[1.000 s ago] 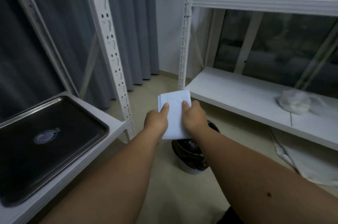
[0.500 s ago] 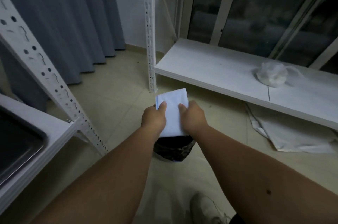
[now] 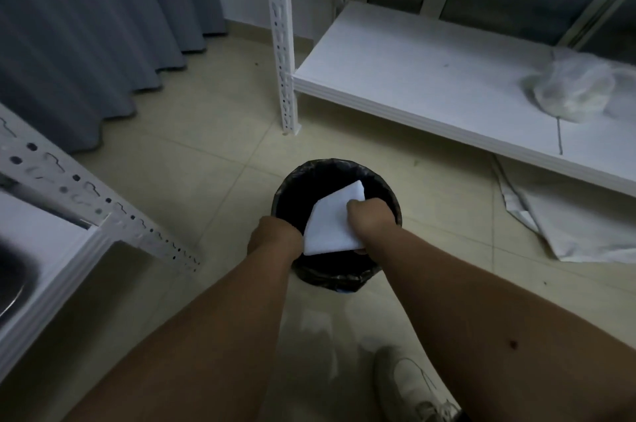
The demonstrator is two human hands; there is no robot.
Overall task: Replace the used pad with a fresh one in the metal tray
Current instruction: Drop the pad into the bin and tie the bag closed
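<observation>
A folded white pad (image 3: pixel 332 223) hangs tilted over the mouth of a round bin with a black liner (image 3: pixel 296 187) on the floor. My right hand (image 3: pixel 370 220) grips the pad's right edge. My left hand (image 3: pixel 275 237) is at the pad's lower left edge; its fingers are hidden, so its hold cannot be seen. Only a dark corner of the metal tray (image 3: pixel 8 278) shows at the far left, on a white shelf (image 3: pixel 44 242).
A low white shelf (image 3: pixel 430 77) at the right carries a crumpled clear plastic bag (image 3: pixel 571 91). A white sheet (image 3: pixel 578 229) lies on the floor under it. A perforated rack post (image 3: pixel 282 43) stands behind the bin. My shoe (image 3: pixel 409 383) is below.
Both hands have lowered the pad from chest height down to the bin's mouth, and it now tilts. The view has swung down and right, so most of the tray has left the frame.
</observation>
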